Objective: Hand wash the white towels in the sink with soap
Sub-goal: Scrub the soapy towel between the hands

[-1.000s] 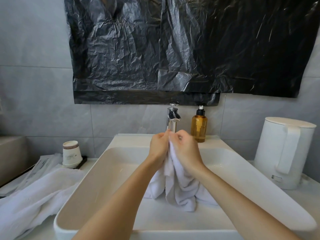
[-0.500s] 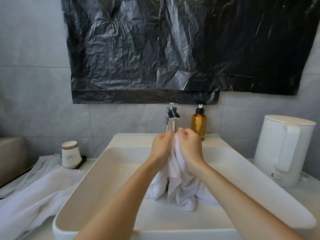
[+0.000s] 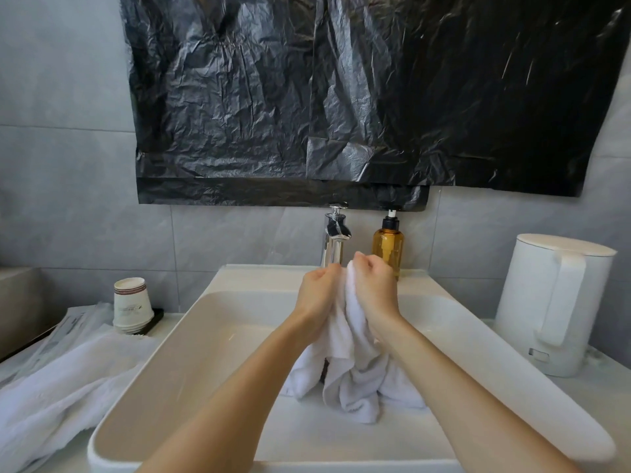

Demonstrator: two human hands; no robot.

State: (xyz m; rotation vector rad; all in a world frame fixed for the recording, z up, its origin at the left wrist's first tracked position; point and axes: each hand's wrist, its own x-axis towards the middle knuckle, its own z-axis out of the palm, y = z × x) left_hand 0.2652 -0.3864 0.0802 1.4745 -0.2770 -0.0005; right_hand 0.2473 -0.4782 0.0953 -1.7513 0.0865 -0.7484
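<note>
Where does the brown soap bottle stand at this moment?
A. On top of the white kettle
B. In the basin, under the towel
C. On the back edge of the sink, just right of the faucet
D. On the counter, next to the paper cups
C: the soap bottle stands upright on the back edge of the sink, just right of the faucet, against the tiled wall.

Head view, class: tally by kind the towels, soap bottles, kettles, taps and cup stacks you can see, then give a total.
White towels: 2 (held towel, counter towel)
Amber soap bottle: 1
White kettle: 1
Tap: 1
Paper cup stack: 1
Total: 6
</note>
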